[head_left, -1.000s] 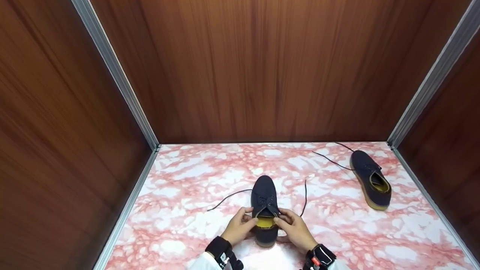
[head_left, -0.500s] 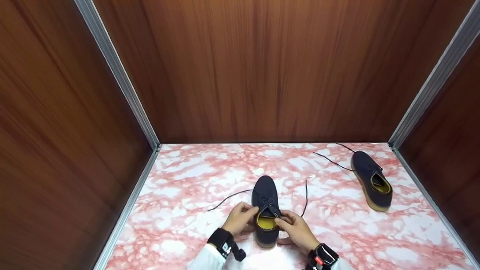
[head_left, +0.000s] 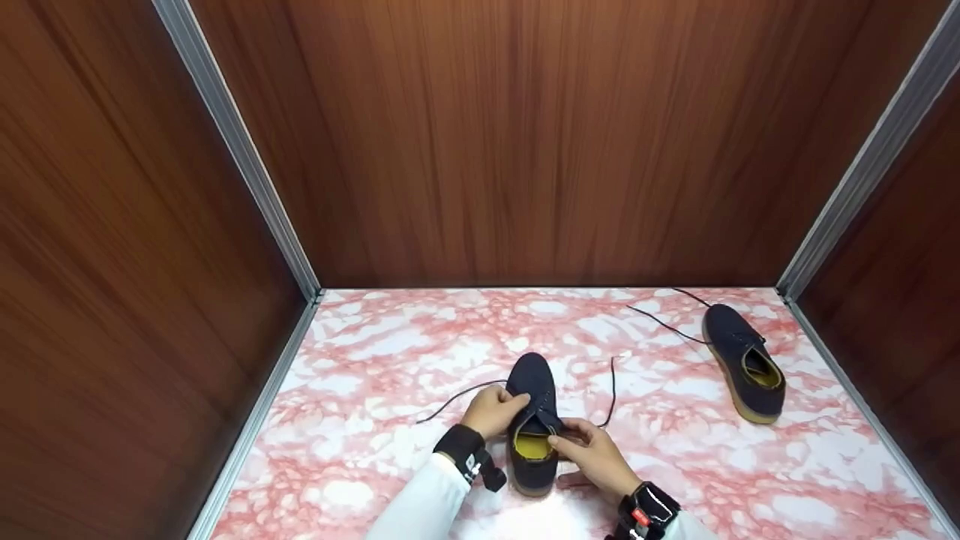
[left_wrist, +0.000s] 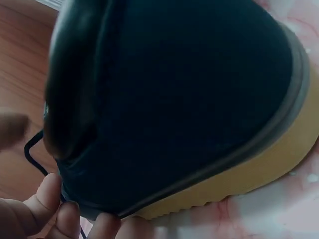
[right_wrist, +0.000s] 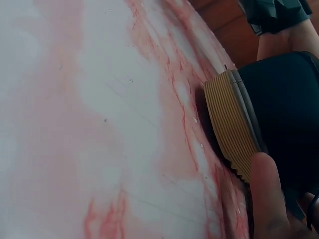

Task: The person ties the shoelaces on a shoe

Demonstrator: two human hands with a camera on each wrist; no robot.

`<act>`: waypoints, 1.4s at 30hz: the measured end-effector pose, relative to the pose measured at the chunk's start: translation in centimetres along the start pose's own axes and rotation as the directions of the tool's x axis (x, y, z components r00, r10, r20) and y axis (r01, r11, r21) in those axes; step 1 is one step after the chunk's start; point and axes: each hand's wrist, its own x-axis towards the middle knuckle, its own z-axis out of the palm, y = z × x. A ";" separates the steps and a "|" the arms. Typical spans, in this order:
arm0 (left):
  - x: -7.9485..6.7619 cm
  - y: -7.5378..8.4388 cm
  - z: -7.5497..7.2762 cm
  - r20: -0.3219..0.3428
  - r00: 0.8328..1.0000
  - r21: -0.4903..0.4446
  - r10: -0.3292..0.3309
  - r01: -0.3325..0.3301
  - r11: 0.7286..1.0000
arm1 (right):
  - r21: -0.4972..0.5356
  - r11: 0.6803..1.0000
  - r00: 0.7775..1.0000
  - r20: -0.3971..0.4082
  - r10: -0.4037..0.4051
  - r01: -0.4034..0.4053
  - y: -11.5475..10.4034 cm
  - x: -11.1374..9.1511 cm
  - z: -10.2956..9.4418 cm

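A dark lace-up shoe (head_left: 532,373) with a yellow insole and tan sole stands on the floor panel, toe pointing away. My left hand (head_left: 491,411) holds its left side beside the eyelets, thumb on the upper. In the left wrist view, fingertips (left_wrist: 47,194) lie along the side of the shoe, close above the sole. My right hand (head_left: 596,456) pinches the right edge of the opening, thumb at the inner rim. One right finger (right_wrist: 266,184) reaches along the heel in the right wrist view. Loose lace ends trail left (head_left: 461,396) and right (head_left: 613,390).
A matching shoe (head_left: 724,330) stands at the back right, its laces (head_left: 664,324) spread toward the back wall. Brown wood-grain panels (head_left: 525,150) with grey metal corner strips (head_left: 247,150) enclose the pink-and-white marbled surface (head_left: 360,450) on three sides.
My left hand has slid forward along the shoe, from the opening's left edge to beside the eyelets. My right hand has kept its grip on the right edge.
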 end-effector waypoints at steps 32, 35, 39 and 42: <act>-0.6 -0.5 -0.7 -0.062 0.995 0.159 0.079 -0.068 0.985 | -0.070 0.997 0.933 -0.358 -0.042 0.018 -1.4 1.1 -2.7; -0.7 -0.4 -0.7 -0.056 0.995 0.170 0.080 -0.070 0.983 | -0.091 0.995 0.924 -0.378 -0.065 0.033 -1.6 1.3 -3.1; -0.8 -0.4 -0.8 -0.054 0.996 0.168 0.075 -0.065 0.984 | -0.122 0.992 0.908 -0.411 -0.084 0.037 -1.9 1.4 -3.4; -0.7 -0.5 -0.8 -0.059 0.995 0.165 0.078 -0.068 0.984 | -0.126 0.991 0.893 -0.442 -0.087 0.035 -2.2 1.5 -3.6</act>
